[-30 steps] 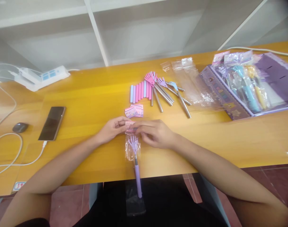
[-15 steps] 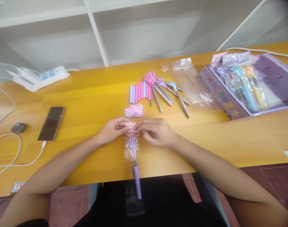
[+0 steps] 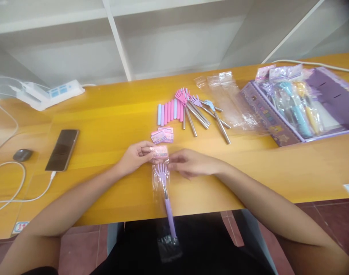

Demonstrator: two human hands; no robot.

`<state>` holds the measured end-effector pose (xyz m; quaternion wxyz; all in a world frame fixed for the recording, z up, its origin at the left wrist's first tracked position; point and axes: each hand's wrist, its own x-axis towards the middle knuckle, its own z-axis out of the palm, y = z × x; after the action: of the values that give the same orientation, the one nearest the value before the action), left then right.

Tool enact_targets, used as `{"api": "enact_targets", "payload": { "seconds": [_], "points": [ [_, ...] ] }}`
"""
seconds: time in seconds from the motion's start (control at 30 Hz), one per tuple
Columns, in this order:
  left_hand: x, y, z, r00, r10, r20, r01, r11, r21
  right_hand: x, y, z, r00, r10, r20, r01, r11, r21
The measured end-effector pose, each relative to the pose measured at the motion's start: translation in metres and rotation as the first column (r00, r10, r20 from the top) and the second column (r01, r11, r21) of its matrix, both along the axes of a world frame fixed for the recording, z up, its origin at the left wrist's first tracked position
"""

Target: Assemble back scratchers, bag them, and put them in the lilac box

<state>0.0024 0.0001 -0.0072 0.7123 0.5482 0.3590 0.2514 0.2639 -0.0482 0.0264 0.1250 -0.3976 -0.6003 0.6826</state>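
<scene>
A purple hand-shaped back scratcher [image 3: 169, 214] lies in a clear plastic bag [image 3: 155, 187], its claw end on the table and its handle reaching past the table edge over my lap. My left hand [image 3: 137, 157] pinches a pink header card [image 3: 160, 152] at the top of the bag, thumb in front. My right hand [image 3: 193, 162] is just right of the card, fingers apart, the tips at the bag's upper right edge; whether they touch it is blurred. Several pink cards [image 3: 163, 135] are stacked beyond my hands.
Pink, blue and purple handle tubes [image 3: 170, 112] stand in a row behind, beside metal scratcher rods [image 3: 221, 128]. Empty clear bags [image 3: 234, 101] lie farther right, near a purple display box [image 3: 280, 128] holding packed scratchers. A phone [image 3: 62, 150], earbud case [image 3: 22, 154] and power strip [image 3: 57, 93] are left.
My right hand has let go of the card and moved slightly right and down, leaving the card's face visible. The bag's lower end has swung a little right. My left hand still holds the card.
</scene>
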Motion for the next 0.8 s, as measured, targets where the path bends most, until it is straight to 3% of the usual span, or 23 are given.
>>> {"api": "enact_targets", "payload": {
  "seconds": [0.03,0.1,0.27,0.37,0.43,0.5,0.53,0.57,0.6,0.63,0.7,0.77,0.8],
  "points": [
    [0.0,0.0,0.0,1.0,0.02,0.007,-0.02,1.0,-0.003,-0.003,-0.002,-0.001,0.996,0.078,-0.049,-0.084,0.989,-0.122],
    [0.0,0.001,-0.001,0.999,0.041,0.015,-0.041,0.999,-0.012,-0.011,-0.007,-0.004,0.974,0.163,-0.158,-0.198,0.95,-0.24],
    [0.0,0.001,0.001,0.987,0.085,0.138,-0.076,0.995,-0.067,-0.024,-0.013,-0.006,0.953,0.165,-0.255,-0.232,0.936,-0.263],
    [-0.001,0.003,0.004,0.965,0.121,0.232,-0.094,0.988,-0.123,-0.013,-0.002,0.012,0.962,0.081,-0.261,-0.128,0.977,-0.168],
    [-0.002,0.005,0.005,0.963,0.091,0.253,-0.06,0.99,-0.13,0.005,0.006,0.036,0.965,-0.045,-0.258,0.044,0.999,-0.01],
    [-0.003,0.006,0.005,0.968,0.058,0.244,-0.031,0.993,-0.113,0.03,0.011,0.065,0.955,-0.208,-0.21,0.253,0.942,0.221],
    [-0.004,0.006,0.005,0.969,0.042,0.243,-0.017,0.994,-0.104,0.047,0.011,0.081,0.935,-0.309,-0.175,0.352,0.866,0.355],
    [-0.004,0.005,0.004,0.969,0.03,0.246,-0.007,0.995,-0.095,0.066,0.01,0.096,0.89,-0.429,-0.152,0.444,0.746,0.496],
    [-0.004,0.005,0.004,0.968,0.021,0.251,0.002,0.996,-0.089,0.087,0.009,0.109,0.817,-0.552,-0.164,0.523,0.591,0.614],
    [-0.003,0.004,0.003,0.966,0.013,0.259,0.009,0.996,-0.084,0.112,0.008,0.121,0.699,-0.681,-0.221,0.605,0.396,0.691],
    [-0.003,0.003,0.002,0.963,-0.005,0.27,0.028,0.996,-0.082,0.169,0.01,0.135,0.472,-0.802,-0.366,0.654,0.041,0.755],
    [-0.003,0.002,0.001,0.963,-0.034,0.267,0.056,0.995,-0.077,0.23,0.019,0.135,0.308,-0.842,-0.443,0.61,-0.182,0.771],
    [-0.003,0.002,0.0,0.965,-0.045,0.26,0.065,0.995,-0.069,0.258,0.027,0.131,0.239,-0.854,-0.461,0.584,-0.253,0.772]
  ]
}}
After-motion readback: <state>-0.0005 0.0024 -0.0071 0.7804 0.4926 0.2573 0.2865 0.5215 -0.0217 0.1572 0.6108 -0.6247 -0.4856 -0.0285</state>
